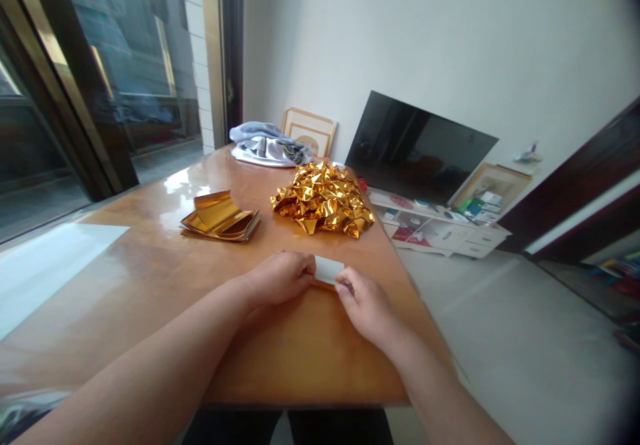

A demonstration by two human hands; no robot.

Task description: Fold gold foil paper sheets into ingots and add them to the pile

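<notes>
small white-backed sheet of paper (329,270) lying flat near the wooden desk (150,285) edge, left hand (280,276) and right hand (361,302) both pinching its sides, knuckles curled down

Glossy orange-brown wooden table (150,285), strong window glare on its left part. At the near right edge lies a small white sheet (329,268), flat on the top. Mid-table, left: stack of flat gold foil sheets (220,217), top sheet curled. Right of it, just apart: heap of folded gold foil pieces (323,198). Far end: bundled grey-white cloth (264,145).
</notes>
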